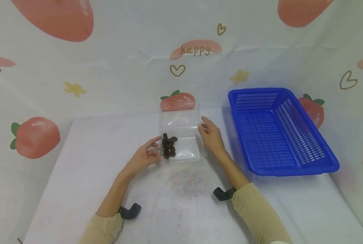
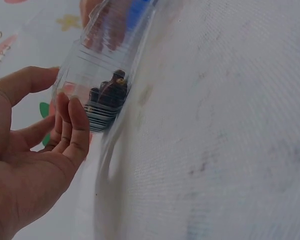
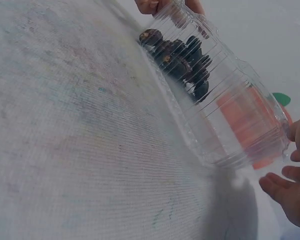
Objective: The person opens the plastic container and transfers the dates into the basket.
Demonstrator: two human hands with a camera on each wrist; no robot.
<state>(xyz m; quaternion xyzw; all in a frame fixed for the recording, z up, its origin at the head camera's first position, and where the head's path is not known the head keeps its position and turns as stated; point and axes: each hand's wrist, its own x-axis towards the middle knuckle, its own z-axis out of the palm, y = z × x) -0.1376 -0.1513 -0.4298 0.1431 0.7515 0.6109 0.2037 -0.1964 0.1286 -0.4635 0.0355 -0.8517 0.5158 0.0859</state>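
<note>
A clear plastic clamshell box (image 1: 185,149) lies with its lid (image 1: 180,118) raised at the back, in the middle of the white table. Several dark brown, glossy pieces that look like dates (image 1: 168,146) are heaped at its left end; their dark shapes show through the ribbed wall in both wrist views. My left hand (image 1: 144,156) holds the box's left side, fingertips at the rim and against the wall. On the opposite side my right hand (image 1: 211,134) pinches the rim near the hinge, its other fingers loosely bent below it in the right wrist view.
A blue plastic basket (image 1: 269,139) with slotted walls stands to the right of my right hand. Behind the table (image 1: 108,145) hangs a white cloth (image 1: 123,78) with a fruit print. Faint stains mark the tabletop in front of the box.
</note>
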